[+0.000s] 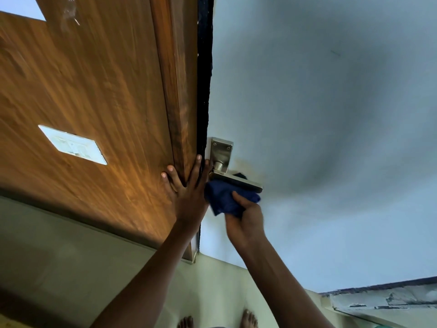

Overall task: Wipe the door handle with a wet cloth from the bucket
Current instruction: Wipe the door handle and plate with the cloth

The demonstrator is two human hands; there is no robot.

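Observation:
A silver lever door handle on a square back plate is fixed to the pale blue door. My right hand grips a dark blue cloth, which is pressed against the underside of the lever. My left hand lies flat with fingers spread on the brown wooden door frame, right beside the handle. No bucket is in view.
A wood-grain panel with a white switch plate fills the left. Below are a pale tiled floor and my bare feet. A chipped ledge runs at the lower right.

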